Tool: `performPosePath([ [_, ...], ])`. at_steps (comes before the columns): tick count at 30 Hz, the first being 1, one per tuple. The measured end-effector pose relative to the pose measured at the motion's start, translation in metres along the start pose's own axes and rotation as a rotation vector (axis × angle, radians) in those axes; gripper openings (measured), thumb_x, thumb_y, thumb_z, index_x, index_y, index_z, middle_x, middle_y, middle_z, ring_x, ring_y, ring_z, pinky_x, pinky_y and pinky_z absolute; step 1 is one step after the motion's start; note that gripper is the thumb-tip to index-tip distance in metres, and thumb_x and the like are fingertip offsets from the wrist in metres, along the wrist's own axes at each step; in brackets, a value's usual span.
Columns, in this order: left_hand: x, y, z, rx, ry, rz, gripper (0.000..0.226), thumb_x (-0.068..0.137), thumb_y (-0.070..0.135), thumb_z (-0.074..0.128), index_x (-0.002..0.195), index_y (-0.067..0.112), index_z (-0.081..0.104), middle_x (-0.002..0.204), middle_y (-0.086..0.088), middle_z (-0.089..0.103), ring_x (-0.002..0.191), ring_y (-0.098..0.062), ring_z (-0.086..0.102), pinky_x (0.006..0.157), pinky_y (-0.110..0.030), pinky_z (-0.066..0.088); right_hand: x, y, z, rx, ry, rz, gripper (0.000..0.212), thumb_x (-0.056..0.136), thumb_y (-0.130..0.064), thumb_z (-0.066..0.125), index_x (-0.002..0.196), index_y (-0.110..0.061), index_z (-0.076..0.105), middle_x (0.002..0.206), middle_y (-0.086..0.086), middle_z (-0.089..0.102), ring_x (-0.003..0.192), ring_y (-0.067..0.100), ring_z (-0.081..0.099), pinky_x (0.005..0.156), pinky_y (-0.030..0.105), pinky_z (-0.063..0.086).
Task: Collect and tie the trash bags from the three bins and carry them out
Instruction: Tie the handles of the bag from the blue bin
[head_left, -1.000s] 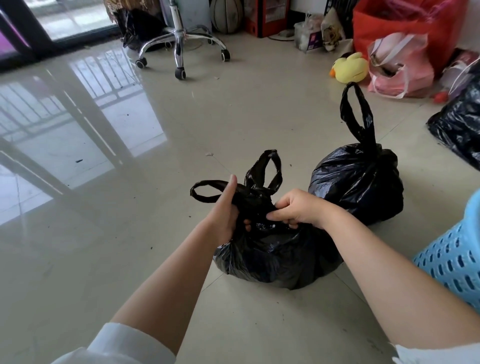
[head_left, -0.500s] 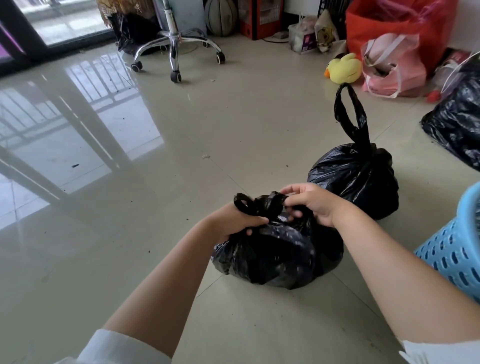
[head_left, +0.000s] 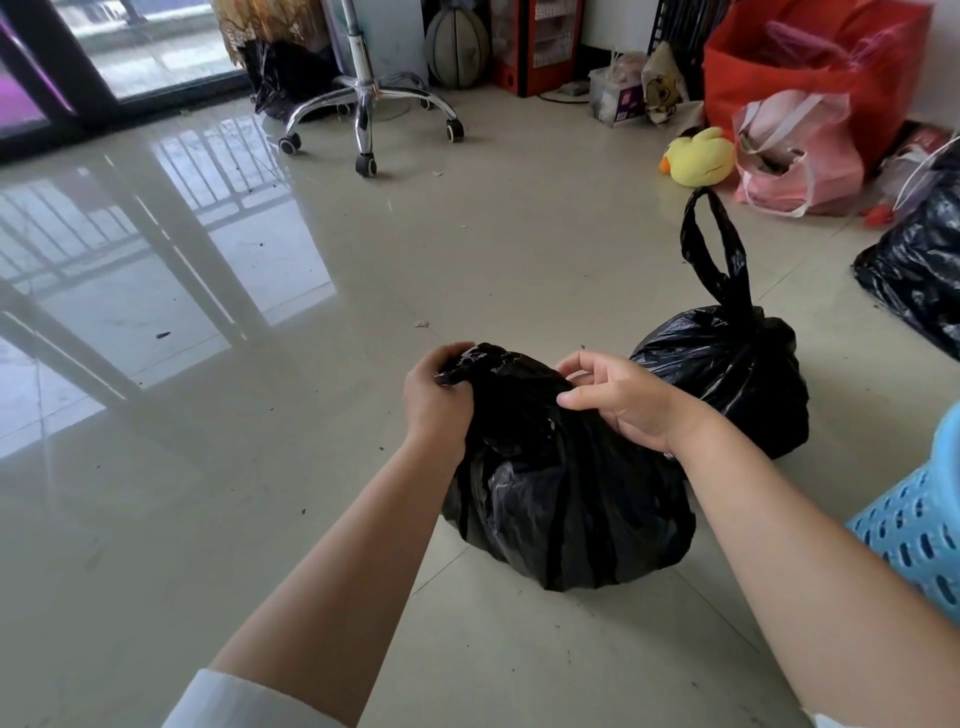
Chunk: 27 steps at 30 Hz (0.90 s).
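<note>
Since both hands are working the top of the near bag (head_left: 566, 499), this looks like the knotting step to me: the left hand (head_left: 436, 400) has its fingers curled tight round a bunched handle on its side, and the right hand (head_left: 623, 405) presses down on the plastic under its palm, thumb and forefinger loosely bent. Can't tell if the right one actually pinches a strap, since the black film hides whatever's under it, and the knot itself isn't visible either. Just right of the right forearm a blue bin (head_left: 919, 525) is cut off by the edge. Past the right hand sits a second bag (head_left: 727, 374), already tied, handles sticking up, probably parked there for carrying out. Farther right of that, a third black bag (head_left: 919, 275) is cropped, so no idea if it's tied.
</note>
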<state>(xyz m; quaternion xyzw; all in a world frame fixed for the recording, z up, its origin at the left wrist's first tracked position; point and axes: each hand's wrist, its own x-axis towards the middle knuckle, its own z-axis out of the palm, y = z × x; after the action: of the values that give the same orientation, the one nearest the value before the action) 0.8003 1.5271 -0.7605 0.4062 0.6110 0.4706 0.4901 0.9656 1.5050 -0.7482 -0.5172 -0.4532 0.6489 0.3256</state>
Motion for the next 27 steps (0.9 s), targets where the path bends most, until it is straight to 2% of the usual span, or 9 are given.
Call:
performPosePath([
  [5, -0.006, -0.001, -0.002, -0.194, -0.013, 0.019, 0.045, 0.081, -0.023, 0.041, 0.066, 0.017, 0.054, 0.068, -0.004, 0.056, 0.063, -0.016, 0.053, 0.062, -0.026, 0.047, -0.005, -0.002, -0.002, 0.035, -0.061, 0.032, 0.017, 0.090, 0.000, 0.050, 0.093, -0.016, 0.053, 0.087, 0.008, 0.060, 0.076, 0.018, 0.059, 0.066, 0.018, 0.054],
  [8, -0.010, -0.003, 0.001, -0.172, -0.027, 0.032, 0.043, 0.080, -0.022, 0.041, 0.063, 0.017, 0.050, 0.065, -0.004, 0.052, 0.060, -0.017, 0.048, 0.058, -0.026, 0.043, -0.007, -0.003, 0.007, -0.210, -0.127, 0.078, 0.017, 0.084, -0.005, 0.061, 0.088, -0.021, 0.057, 0.087, -0.002, 0.064, 0.079, 0.013, 0.062, 0.068, 0.012, 0.052],
  [10, -0.011, -0.004, 0.004, -0.139, -0.044, 0.034, 0.042, 0.079, -0.021, 0.042, 0.061, 0.017, 0.048, 0.063, -0.003, 0.049, 0.059, -0.016, 0.045, 0.056, -0.026, 0.040, -0.005, -0.003, 0.015, -0.508, -0.036, 0.073, 0.013, 0.081, -0.013, 0.068, 0.077, -0.021, 0.059, 0.080, -0.002, 0.062, 0.078, 0.012, 0.058, 0.059, 0.004, 0.043],
  [12, -0.012, -0.003, 0.006, -0.072, -0.062, 0.073, 0.042, 0.078, -0.020, 0.047, 0.062, 0.019, 0.048, 0.064, -0.001, 0.049, 0.058, -0.014, 0.045, 0.056, -0.023, 0.039, 0.004, 0.003, 0.016, -0.594, 0.152, 0.010, 0.017, 0.081, -0.013, 0.067, 0.068, -0.014, 0.057, 0.073, 0.004, 0.055, 0.078, 0.013, 0.049, 0.053, 0.011, 0.037],
  [14, -0.014, -0.002, 0.005, -0.055, -0.157, 0.104, 0.042, 0.080, -0.018, 0.052, 0.065, 0.021, 0.053, 0.065, 0.000, 0.055, 0.053, -0.010, 0.052, 0.058, -0.020, 0.044, 0.011, 0.008, 0.010, -0.414, 0.372, -0.016, 0.017, 0.081, -0.005, 0.064, 0.067, -0.009, 0.056, 0.072, 0.008, 0.048, 0.078, 0.015, 0.042, 0.060, 0.027, 0.032],
  [17, -0.015, -0.003, 0.001, -0.158, -0.403, 0.024, 0.040, 0.085, -0.015, 0.050, 0.064, 0.016, 0.062, 0.054, 0.000, 0.063, 0.045, -0.005, 0.060, 0.051, -0.016, 0.050, 0.016, 0.012, 0.001, -0.230, 0.627, 0.012, 0.019, 0.079, 0.003, 0.061, 0.064, -0.007, 0.052, 0.070, 0.010, 0.044, 0.078, 0.017, 0.038, 0.056, 0.030, 0.025],
  [19, -0.013, -0.005, -0.001, -0.257, -0.510, -0.073, 0.050, 0.085, -0.018, 0.046, 0.051, 0.013, 0.064, 0.048, -0.001, 0.062, 0.043, -0.008, 0.061, 0.047, -0.016, 0.051, 0.017, 0.016, 0.002, -0.192, 0.709, 0.054, 0.028, 0.078, 0.005, 0.059, 0.055, -0.008, 0.050, 0.060, 0.008, 0.046, 0.073, 0.018, 0.042, 0.059, 0.028, 0.029],
  [22, -0.008, -0.008, -0.003, -0.340, -0.544, -0.148, 0.058, 0.085, -0.020, 0.041, 0.040, 0.011, 0.062, 0.044, -0.002, 0.058, 0.037, -0.011, 0.059, 0.042, -0.016, 0.050, 0.017, 0.019, 0.005, 0.039, 0.702, 0.062, 0.035, 0.074, 0.012, 0.059, 0.052, -0.016, 0.056, 0.056, 0.003, 0.053, 0.061, 0.018, 0.048, 0.062, 0.027, 0.038],
  [27, -0.003, -0.009, -0.006, -0.346, -0.561, -0.148, 0.060, 0.088, -0.016, 0.039, 0.044, 0.014, 0.068, 0.049, -0.006, 0.068, 0.045, -0.011, 0.066, 0.049, -0.016, 0.055, 0.018, 0.016, 0.003, 0.218, 0.541, 0.006, 0.032, 0.079, 0.011, 0.054, 0.062, -0.016, 0.060, 0.050, 0.000, 0.059, 0.058, 0.017, 0.049, 0.058, 0.026, 0.039],
])
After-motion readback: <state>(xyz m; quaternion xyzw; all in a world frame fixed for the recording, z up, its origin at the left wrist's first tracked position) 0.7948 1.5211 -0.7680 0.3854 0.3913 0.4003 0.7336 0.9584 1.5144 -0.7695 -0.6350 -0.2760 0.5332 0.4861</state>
